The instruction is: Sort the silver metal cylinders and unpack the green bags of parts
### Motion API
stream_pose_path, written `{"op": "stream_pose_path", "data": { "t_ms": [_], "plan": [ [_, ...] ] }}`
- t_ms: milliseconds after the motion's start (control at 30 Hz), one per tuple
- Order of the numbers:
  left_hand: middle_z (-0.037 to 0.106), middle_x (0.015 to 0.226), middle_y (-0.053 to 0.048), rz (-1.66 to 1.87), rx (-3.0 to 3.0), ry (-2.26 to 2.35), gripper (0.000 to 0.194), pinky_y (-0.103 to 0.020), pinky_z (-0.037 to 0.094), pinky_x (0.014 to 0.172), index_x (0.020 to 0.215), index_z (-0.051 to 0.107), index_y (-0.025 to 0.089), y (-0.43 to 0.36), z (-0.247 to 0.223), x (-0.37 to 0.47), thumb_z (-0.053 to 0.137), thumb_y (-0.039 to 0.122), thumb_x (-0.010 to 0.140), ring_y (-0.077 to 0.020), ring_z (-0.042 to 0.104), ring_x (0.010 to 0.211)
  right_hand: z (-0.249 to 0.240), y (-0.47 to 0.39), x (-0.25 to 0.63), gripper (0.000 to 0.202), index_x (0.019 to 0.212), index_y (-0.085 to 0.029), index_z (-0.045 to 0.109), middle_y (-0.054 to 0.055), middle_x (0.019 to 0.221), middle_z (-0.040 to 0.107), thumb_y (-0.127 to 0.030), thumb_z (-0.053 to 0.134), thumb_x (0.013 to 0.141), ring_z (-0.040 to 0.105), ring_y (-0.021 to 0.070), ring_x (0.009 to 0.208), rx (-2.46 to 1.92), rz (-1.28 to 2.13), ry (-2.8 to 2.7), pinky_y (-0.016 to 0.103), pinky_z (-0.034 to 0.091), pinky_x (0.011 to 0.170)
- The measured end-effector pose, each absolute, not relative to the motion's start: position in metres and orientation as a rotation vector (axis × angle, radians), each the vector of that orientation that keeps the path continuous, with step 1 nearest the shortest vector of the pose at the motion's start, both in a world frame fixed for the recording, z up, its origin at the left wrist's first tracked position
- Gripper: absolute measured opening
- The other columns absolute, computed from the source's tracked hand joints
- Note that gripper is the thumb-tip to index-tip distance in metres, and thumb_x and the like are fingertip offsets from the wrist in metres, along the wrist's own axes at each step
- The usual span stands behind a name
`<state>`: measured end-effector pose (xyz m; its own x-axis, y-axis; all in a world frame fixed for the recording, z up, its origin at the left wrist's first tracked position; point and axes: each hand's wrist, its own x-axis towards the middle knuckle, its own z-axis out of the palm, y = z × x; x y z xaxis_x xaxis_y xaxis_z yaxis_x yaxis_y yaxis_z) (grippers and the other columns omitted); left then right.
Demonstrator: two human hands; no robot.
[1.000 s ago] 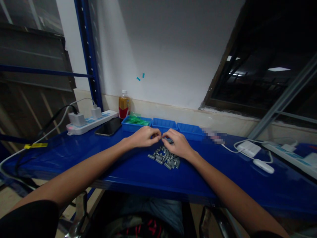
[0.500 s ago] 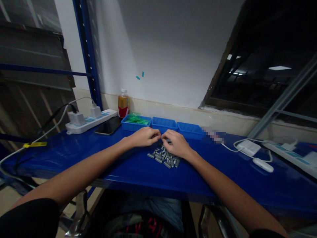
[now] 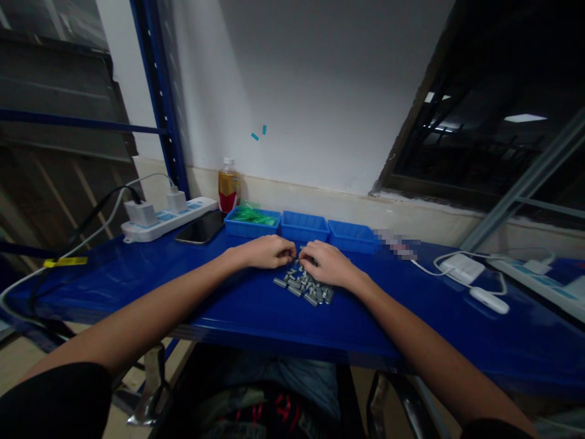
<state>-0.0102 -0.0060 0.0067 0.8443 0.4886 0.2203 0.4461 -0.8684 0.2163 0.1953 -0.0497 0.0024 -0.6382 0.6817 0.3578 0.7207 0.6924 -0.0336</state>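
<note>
A pile of small grey metal pieces (image 3: 305, 286), some long and some short, lies on the blue table (image 3: 237, 299) in front of me. At the pile's far left edge is my left hand (image 3: 270, 251), its fingers curled together just above the pieces. My right hand (image 3: 326, 262) reaches over the far right part of the pile with thumb and fingers bent in towards the left hand. Only a narrow gap separates the two sets of fingertips. Whatever the fingertips pinch is too small or hidden to make out.
Behind the hands stand three blue trays: the left tray (image 3: 244, 229) bears green plastic bags (image 3: 253, 215), beside a middle tray (image 3: 304, 234) and a right tray (image 3: 351, 244). A phone (image 3: 200, 228), a drink bottle (image 3: 228, 186) and a power strip (image 3: 183, 217) are at left; chargers (image 3: 461, 268) at right.
The view has shifted slightly. My fingertips have parted a little, and more of the small pieces show between the hands. The pile looks much the same.
</note>
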Motion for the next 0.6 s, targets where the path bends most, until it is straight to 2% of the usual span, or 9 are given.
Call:
{"op": "stream_pose_path", "data": {
  "t_ms": [233,433,600],
  "plan": [
    [0.062,0.081,-0.001,0.461,2.885,0.755,0.017,-0.02,0.039,0.062,0.093,0.063,0.019,-0.008,0.001,-0.005,0.058,0.025,0.078,-0.0129,0.057,0.071,-0.003,-0.046,0.196,0.009,0.086,-0.017,0.062,0.005,0.085,0.06,-0.021,0.054,0.086,0.052,0.0179,0.084,-1.103,-0.131,-2.603,0.029,0.038,0.075],
    [0.064,0.083,-0.003,0.535,2.881,0.924,0.024,-0.022,0.039,0.058,0.091,0.064,0.02,-0.007,-0.01,0.002,0.054,0.04,0.082,-0.0151,0.059,0.072,-0.004,-0.046,0.195,0.014,0.091,-0.016,0.064,0.007,0.089,0.059,-0.022,0.051,0.089,0.052,0.0185,0.089,-1.116,-0.125,-2.624,0.03,0.039,0.079],
    [0.067,0.08,-0.002,0.571,2.86,1.053,0.015,-0.022,0.039,0.057,0.087,0.065,0.021,-0.006,-0.014,0.004,0.056,0.027,0.076,-0.016,0.061,0.071,-0.006,-0.045,0.194,0.016,0.095,-0.016,0.064,0.007,0.091,0.059,-0.023,0.05,0.09,0.053,0.0182,0.092,-1.124,-0.103,-2.628,0.03,0.039,0.082]
  ]
}}
